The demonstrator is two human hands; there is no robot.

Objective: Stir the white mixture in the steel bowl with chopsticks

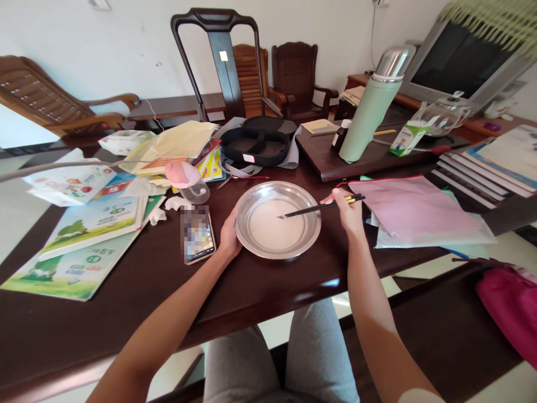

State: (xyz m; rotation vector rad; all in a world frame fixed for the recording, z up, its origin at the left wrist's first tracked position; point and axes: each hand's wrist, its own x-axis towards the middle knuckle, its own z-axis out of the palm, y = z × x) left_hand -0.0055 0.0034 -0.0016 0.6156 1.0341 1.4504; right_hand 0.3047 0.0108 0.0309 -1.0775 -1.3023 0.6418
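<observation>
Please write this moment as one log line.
left hand: at metal bowl, left side | right hand: holds black chopsticks, tips at white contents | phone: beside left hand

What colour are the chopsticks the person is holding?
The chopsticks are mostly black, with some gold near the held end, shown best in the head view.

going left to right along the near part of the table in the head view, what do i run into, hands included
Green-and-white booklets → phone → left hand → metal bowl → right hand → pink pouch.
</observation>
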